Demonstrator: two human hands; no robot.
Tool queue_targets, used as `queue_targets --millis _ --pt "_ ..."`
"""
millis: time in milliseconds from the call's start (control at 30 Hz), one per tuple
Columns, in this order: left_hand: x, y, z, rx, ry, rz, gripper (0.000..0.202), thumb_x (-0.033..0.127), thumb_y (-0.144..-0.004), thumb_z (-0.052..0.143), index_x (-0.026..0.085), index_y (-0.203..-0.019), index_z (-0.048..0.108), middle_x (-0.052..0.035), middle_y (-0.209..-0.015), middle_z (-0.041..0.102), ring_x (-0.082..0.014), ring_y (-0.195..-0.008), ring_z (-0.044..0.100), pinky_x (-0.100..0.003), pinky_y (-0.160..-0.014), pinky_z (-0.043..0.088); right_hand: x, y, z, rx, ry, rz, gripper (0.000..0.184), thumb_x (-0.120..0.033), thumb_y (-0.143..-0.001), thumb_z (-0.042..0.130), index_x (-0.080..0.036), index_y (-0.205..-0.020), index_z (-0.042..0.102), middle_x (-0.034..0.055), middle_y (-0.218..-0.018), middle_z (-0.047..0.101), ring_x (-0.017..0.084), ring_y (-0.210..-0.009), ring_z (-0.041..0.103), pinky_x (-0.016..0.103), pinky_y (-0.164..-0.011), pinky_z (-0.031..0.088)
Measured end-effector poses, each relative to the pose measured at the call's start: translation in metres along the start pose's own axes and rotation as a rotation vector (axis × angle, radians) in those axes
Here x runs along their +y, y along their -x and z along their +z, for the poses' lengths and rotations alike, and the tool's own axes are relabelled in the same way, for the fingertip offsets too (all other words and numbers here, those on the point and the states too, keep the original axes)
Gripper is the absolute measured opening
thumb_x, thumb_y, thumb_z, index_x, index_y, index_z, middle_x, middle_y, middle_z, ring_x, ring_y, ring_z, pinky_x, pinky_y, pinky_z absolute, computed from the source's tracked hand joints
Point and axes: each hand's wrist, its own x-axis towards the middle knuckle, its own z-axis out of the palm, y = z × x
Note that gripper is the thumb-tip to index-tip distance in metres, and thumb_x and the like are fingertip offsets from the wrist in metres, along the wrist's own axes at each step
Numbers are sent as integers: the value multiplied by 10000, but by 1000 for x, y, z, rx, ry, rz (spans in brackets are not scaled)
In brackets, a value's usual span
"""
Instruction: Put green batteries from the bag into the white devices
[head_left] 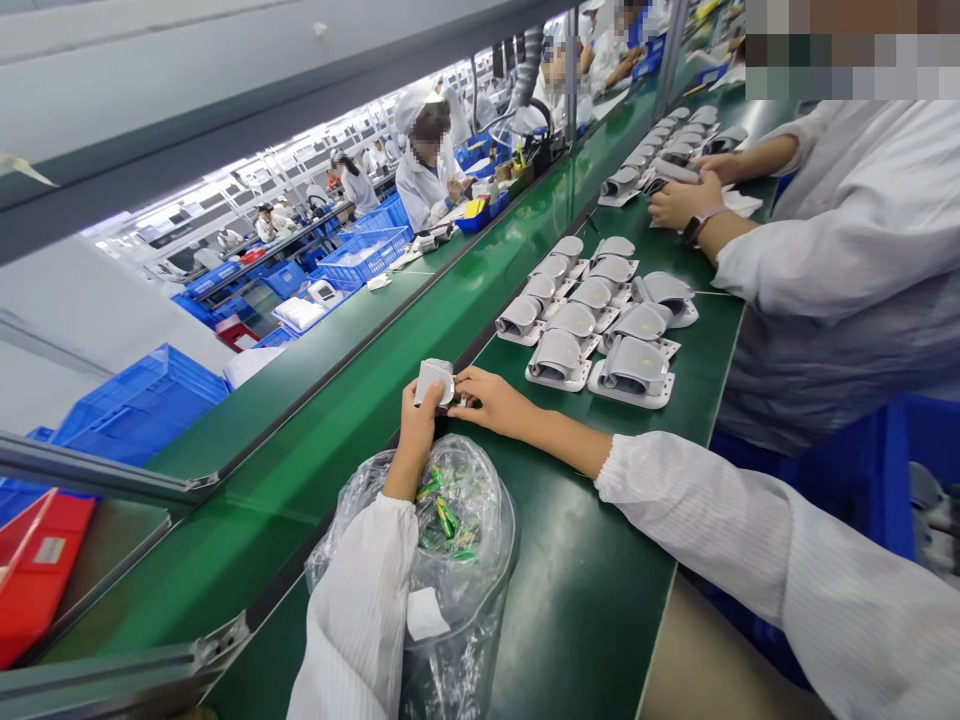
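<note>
My left hand (417, 420) and my right hand (491, 400) are both closed on one small white and grey device (435, 380), held just above the green bench (570, 600) near its far edge. My left forearm lies across a clear plastic bag (472, 540) holding several small green batteries (442, 515). Just right of my hands, several of the same grey and white devices (592, 320) stand in rows on the bench.
A co-worker in a white coat stands at the right, with hands (679, 200) on a device beside more rows of devices (667, 140). A green conveyor belt (360, 340) runs along the left. Blue crates (135, 400) and a red bin (37, 570) sit beyond it. Other workers sit in the background.
</note>
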Motion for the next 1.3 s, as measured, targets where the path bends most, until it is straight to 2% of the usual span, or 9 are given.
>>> queue_targets --millis 133,233,433,567,633,733,933,1167,1300 --pt "4 1 2 12 3 -46 733 621 -709 886 161 -1213 621 -108 -1081 675 -224 -874 668 -325 -714 539 -1 -1 -1 64 150 -13 182 -281 -884 824 -175 -1002 734 128 -1194 616 279 -1081 599 468 -978 538" --pt "8 2 3 -10 19 -75 749 654 -699 877 158 -1193 612 -99 -1027 675 -208 -782 659 -314 -632 524 -2 -1 -2 120 182 21 212 -285 -853 848 -180 -1002 739 136 -1239 608 297 -1127 571 527 -1038 507" --pt "11 4 3 -48 11 -73 772 703 -678 864 152 -1156 612 -80 -977 657 -177 -697 630 -294 -549 511 -1 -2 3 140 -102 205 243 -300 -807 824 -195 -943 652 95 -1163 630 241 -1022 643 368 -792 594" --pt "11 5 2 -58 29 -65 772 690 -681 873 157 -1171 606 -76 -985 660 -168 -692 622 -289 -553 509 0 -2 13 192 -393 466 530 -285 -695 867 -215 -1100 532 43 -1088 668 191 -844 690 342 -724 600" --pt "11 5 2 -74 35 -58 758 675 -690 875 161 -1178 607 -72 -982 664 -161 -687 617 -283 -561 505 -2 -3 18 176 -556 557 601 -242 -676 851 -217 -1155 490 10 -1000 682 174 -762 696 326 -691 592" --pt "12 5 1 -94 47 -56 725 670 -703 867 162 -1153 612 -62 -952 663 -156 -669 605 -286 -568 506 -6 -5 20 181 -680 590 585 -199 -659 825 -212 -1137 488 -26 -885 674 153 -692 681 296 -654 574" --pt "12 5 -1 -165 19 -14 703 657 -731 859 166 -1177 626 -63 -940 664 -169 -695 607 -294 -596 512 -14 -8 17 285 -748 647 619 -243 -581 874 -230 -1060 482 -67 -847 631 125 -647 616 256 -562 538" --pt "8 2 -3 -166 71 -51 804 687 -736 841 176 -1311 604 -94 -1059 684 -185 -784 654 -288 -641 540 -17 -13 17 345 -846 698 492 -149 -663 823 -219 -1057 536 -43 -824 662 119 -651 615 228 -569 547" --pt "9 -2 -3 -216 111 -121 992 717 -700 856 187 -1458 499 -86 -996 691 -179 -722 669 -286 -618 536 -16 -18 5 363 -982 884 148 -201 -873 698 -183 -897 553 -2 -671 607 121 -562 571 220 -495 509"
